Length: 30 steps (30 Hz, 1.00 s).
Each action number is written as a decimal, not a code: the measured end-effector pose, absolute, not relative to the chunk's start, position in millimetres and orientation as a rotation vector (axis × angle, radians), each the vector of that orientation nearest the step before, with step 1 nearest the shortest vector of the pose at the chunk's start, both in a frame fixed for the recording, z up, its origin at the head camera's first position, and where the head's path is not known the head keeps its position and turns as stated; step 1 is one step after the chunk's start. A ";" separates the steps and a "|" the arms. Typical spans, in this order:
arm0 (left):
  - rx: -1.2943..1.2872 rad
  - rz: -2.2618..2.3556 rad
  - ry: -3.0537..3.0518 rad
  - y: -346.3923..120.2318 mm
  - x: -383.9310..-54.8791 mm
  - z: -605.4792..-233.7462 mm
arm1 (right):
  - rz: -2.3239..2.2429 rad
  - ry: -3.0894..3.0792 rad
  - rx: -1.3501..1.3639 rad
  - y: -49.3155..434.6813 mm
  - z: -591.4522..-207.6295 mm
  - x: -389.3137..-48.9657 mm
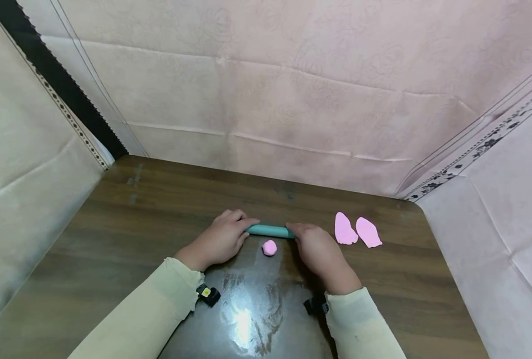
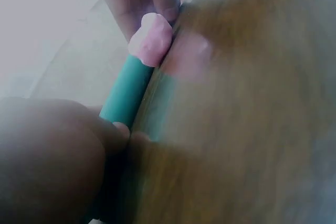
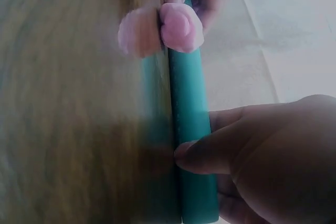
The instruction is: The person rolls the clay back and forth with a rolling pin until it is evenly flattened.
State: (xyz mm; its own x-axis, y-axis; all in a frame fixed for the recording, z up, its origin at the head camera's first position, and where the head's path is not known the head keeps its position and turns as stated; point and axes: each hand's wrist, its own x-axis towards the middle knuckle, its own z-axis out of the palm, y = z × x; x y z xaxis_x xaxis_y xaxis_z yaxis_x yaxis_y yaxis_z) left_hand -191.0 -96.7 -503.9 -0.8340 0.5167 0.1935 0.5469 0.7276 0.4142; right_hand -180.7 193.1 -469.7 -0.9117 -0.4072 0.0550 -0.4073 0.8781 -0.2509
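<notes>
A smooth teal rolling pin (image 1: 269,231) lies crosswise on the table. My left hand (image 1: 223,238) grips its left end, the thumb on the near side and the other fingers behind. At the right end, my right hand (image 1: 321,253) holds it between thumb and fingers, as the right wrist view also shows along the teal rolling pin (image 3: 190,93). A small pink lump of modelling clay (image 1: 269,248) sits on the table just on the near side of the pin, between the hands. Up close, the clay lump (image 2: 151,40) looks rounded and creased.
Two flattened pink clay pieces (image 1: 346,229) lie side by side to the right of the right hand. The wood-grain table (image 1: 180,192) is shiny near its front. Pale cloth (image 1: 270,99) hangs behind it and along both sides.
</notes>
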 end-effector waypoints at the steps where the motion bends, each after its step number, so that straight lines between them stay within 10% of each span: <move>1: -0.895 -0.693 -2.854 -96.1 -190.7 -503.3 | 0.401 -3.034 0.671 193.7 -469.7 -180.3; 30: -0.884 -0.622 -2.996 -102.7 -157.1 -490.4 | 0.281 -3.130 0.828 183.8 -470.5 -144.2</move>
State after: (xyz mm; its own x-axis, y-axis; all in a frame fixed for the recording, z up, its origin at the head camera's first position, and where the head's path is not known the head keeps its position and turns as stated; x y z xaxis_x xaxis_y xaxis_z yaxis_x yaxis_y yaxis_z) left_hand -157.1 -102.7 -490.4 -0.8451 0.5303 0.0676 0.5134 0.7698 0.3792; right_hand -144.2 183.8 -470.5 -0.8648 -0.4985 -0.0600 -0.4798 0.8557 -0.1938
